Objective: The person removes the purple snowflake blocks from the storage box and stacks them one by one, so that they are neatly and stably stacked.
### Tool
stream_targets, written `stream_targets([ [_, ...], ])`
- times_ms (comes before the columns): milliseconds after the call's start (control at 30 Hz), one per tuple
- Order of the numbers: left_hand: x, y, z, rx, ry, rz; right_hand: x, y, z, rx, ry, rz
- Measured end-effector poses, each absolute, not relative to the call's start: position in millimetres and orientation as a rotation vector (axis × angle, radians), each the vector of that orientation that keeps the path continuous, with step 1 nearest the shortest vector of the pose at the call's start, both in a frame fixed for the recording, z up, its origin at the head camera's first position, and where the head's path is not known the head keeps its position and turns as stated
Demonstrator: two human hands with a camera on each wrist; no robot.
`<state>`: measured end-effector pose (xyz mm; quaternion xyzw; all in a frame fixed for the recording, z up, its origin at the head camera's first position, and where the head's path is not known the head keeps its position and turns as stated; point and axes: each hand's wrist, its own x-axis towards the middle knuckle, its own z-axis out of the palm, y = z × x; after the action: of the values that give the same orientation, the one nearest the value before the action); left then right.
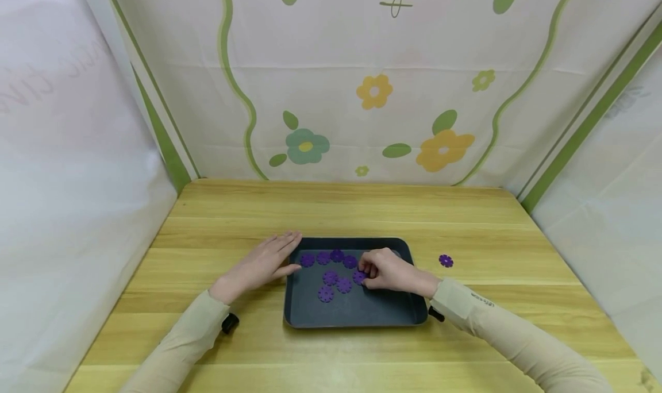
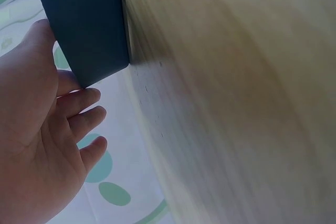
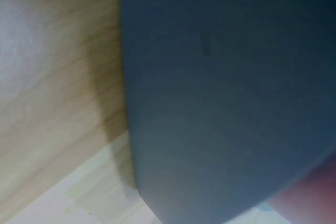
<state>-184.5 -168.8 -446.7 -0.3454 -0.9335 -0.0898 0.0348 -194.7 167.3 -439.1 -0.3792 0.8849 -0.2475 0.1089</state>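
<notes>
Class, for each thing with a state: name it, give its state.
Tray: upright on table
Seven discs: lying in tray
Eighth disc: in tray, partly covered
Lone disc: flat on table
Left hand: extended, at tray's edge
Right hand: curled round eighth disc

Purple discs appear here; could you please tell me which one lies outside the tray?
The disc on the table, right of the tray; the other visible discs are inside it.

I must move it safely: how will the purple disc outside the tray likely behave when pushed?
The disc is small and looks thin, so it is probably light. Its notched outline seems crisp, suggesting stiffness. Lying flat on the table, it would likely slide, not roll.
</notes>
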Motion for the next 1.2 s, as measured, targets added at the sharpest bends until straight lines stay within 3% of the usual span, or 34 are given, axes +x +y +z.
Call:
stream_targets([
  [1200,-184,-168,-448,-1.067,-2.857,-0.301,-187,209,-413,-0.982,2.748,-0.834],
])
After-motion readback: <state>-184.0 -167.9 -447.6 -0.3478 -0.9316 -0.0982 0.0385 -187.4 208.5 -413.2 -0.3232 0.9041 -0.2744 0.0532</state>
